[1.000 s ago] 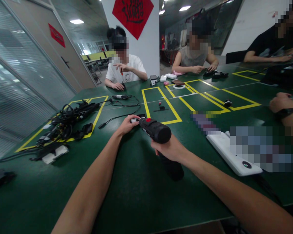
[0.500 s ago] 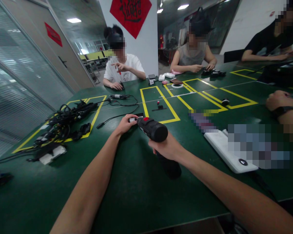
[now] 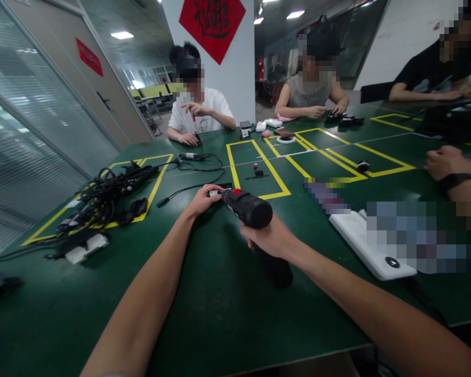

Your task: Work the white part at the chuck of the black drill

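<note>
- My right hand is wrapped firmly around the grip of a cordless drill, its chuck pointing forward and left.
- My left hand is nearly closed, fingers pinching a small black-and-white part low over the green table, near 1 corner of a yellow tape rectangle.
- I judge the step in hand as working the drill at that part; contact is hidden.
- The next move calls for 2 steady hands and straight alignment.

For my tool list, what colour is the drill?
The drill is mostly black, with red on top; head view.
</note>
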A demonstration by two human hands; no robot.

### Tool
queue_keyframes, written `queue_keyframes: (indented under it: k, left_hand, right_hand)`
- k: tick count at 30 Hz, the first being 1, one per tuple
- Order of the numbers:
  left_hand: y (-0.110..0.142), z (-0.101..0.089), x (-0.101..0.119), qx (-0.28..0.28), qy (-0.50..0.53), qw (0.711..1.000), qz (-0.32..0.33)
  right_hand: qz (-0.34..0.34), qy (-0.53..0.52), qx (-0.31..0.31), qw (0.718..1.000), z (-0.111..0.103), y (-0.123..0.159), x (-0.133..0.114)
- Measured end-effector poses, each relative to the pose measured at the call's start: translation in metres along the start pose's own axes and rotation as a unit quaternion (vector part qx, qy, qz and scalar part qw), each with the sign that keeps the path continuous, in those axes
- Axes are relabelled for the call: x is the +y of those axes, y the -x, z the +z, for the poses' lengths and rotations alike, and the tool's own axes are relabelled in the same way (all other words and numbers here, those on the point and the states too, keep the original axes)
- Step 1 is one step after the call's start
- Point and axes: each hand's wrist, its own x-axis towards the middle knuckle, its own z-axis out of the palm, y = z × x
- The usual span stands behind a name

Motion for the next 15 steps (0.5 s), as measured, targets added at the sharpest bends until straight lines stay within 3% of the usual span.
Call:
queue_keyframes:
  k: [15]
  left_hand:
    - [0.002, -0.005, 0.016, -0.012, 0.007, 1.000, -0.010]
  right_hand:
    - [0.000, -0.020, -0.007, 1.000, -0.001, -0.001, 0.000]
